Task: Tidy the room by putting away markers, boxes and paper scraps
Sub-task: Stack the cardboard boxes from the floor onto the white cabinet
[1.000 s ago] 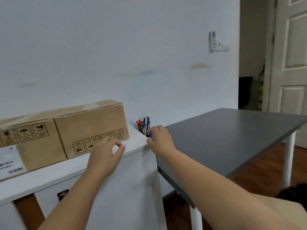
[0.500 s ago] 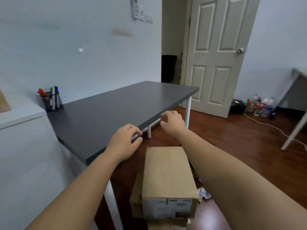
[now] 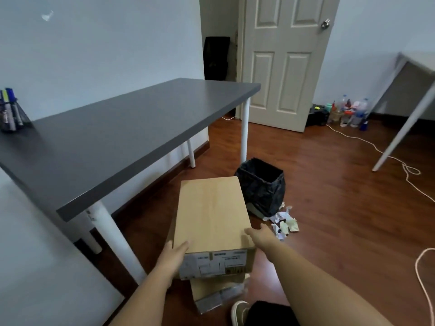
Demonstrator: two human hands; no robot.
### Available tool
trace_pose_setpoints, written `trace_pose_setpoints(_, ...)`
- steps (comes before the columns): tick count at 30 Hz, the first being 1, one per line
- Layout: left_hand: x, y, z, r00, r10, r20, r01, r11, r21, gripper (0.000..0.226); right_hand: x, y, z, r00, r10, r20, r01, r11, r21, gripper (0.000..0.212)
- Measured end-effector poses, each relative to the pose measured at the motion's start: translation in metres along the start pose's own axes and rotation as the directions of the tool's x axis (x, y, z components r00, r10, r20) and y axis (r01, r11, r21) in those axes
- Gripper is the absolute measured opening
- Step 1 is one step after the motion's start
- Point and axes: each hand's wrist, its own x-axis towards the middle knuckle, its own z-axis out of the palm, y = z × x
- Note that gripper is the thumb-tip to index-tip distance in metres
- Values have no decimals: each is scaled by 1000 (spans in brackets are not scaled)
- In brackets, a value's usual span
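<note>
A brown cardboard box [image 3: 211, 215] lies on top of another box [image 3: 211, 289] on the wooden floor. My left hand [image 3: 173, 255] presses against its near left edge, and my right hand [image 3: 261, 236] touches its near right edge; both have fingers spread on the box sides. Crumpled paper scraps [image 3: 283, 223] lie on the floor to the right of the box, beside a bin lined with a black bag [image 3: 261, 187]. Markers stand in a mesh cup [image 3: 10, 111] at the far left of the grey table [image 3: 113, 137].
A white cabinet [image 3: 35, 267] stands at the left. A white door [image 3: 282, 62] is shut at the back, with bottles [image 3: 348, 111] on the floor near it. Cables [image 3: 400, 165] trail across the floor under a second table [image 3: 414, 90] at right. My shoe [image 3: 239, 312] shows below.
My view turned from the cabinet top with its boxes down to the floor. Both hands dropped from the table edge to the sides of the top box.
</note>
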Motion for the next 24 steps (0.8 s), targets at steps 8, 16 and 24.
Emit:
trace_pose_setpoints(8,5,-5,23,994,-53,-92,30,970,-242,63,-37,12,6,985,11,172,-64,950,305,48)
trace_pose_setpoints(16,-30,52,17,986,108,-126,-135,963,-232,42,-61,-9,-15,997,-55,49,14,798,602,38)
trace_pose_setpoints(24,-112,124,-8,939,325,-112,-343,899,-270,35,-134,-63,-55,973,-172,-152,226,597,770,39)
